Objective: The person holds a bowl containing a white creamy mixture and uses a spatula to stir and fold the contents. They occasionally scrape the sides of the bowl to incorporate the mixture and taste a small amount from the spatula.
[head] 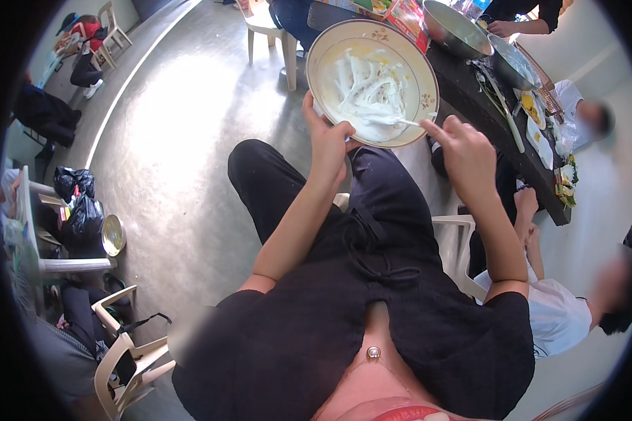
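Note:
My left hand point(327, 129) grips the near left rim of a cream-coloured bowl point(424, 71) with a brown line and floral pattern, holding it up above my knees. The bowl is tilted so its inside faces me. Thick white creamy mixture point(366, 87) covers the bottom, with yellowish smears near the far side. In my right hand point(463, 147), at the near right rim, is the thin handle of a white utensil point(408, 122). Its far end is sunk in the mixture, so I cannot tell its kind.
At right runs a dark table point(461, 87) with metal bowls point(455, 29), a pale-handled knife point(515, 129) and food scraps on a white tray point(538, 139). A person in white point(553, 316) sits close on my right. Plastic chairs point(129, 358) and black bags point(84, 221) stand left.

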The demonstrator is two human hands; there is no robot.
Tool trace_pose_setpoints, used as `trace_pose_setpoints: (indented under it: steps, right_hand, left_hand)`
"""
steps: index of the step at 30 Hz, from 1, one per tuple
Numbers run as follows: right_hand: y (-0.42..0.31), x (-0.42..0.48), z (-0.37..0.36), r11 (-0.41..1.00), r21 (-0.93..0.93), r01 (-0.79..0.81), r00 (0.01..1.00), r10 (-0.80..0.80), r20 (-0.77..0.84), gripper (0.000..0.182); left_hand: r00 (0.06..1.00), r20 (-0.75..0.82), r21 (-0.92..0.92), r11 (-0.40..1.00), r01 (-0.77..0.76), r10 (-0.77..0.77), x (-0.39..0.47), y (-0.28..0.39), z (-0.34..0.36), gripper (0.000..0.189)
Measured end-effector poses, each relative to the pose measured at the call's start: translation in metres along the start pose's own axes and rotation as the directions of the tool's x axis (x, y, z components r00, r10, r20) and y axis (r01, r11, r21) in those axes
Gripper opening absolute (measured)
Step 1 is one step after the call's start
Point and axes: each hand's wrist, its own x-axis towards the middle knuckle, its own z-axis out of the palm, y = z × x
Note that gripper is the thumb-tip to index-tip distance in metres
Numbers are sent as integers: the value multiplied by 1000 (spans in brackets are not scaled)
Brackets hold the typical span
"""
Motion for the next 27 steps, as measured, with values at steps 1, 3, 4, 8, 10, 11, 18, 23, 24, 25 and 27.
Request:
trace_pose_setpoints:
  steps: [1,3,4,8,10,11,18,23,24,25,27]
  right_hand:
    - [1,1,-9,999,9,-36,998,35,45,34]
    - [0,-4,-26,994,22,-106,986,102,133,35]
    - [0,-7,-34,991,54,-124,983,115,140,34]
    - [9,-11,-62,989,-19,-144,970,145,194,31]
    - [22,-6,-67,992,-58,-115,977,123,176,30]
    - [30,-1,-67,992,-77,-99,980,110,166,29]
    - [86,47,-46,957,-118,265,960,-251,121,30]
    - [86,56,-28,950,159,268,898,-306,316,25]
    - [86,55,-21,941,243,237,889,-311,336,23]
    - [82,51,-17,931,271,244,888,-327,324,24]
    - [68,39,-14,909,328,257,885,-357,297,25]
  left_hand:
    - [1000,8,3,1000,-3,3,0,0,1,92]
    - [1000,9,16,1000,-9,9,-1,0,3,92]
    - [1000,7,27,1000,-8,8,-2,0,5,92]
    - [1000,-20,43,999,-11,11,-3,-1,7,92]
    - [1000,-14,46,999,4,-3,1,-1,6,91]
    - [1000,-13,48,999,10,-10,3,0,4,91]
    - [997,55,98,994,49,-54,9,12,-7,87]
    - [989,100,59,993,100,-105,13,17,-12,86]
    - [990,93,58,993,105,-110,13,16,-12,86]
    - [990,86,57,992,111,-115,14,14,-11,86]
    - [989,73,54,991,122,-125,15,11,-10,86]
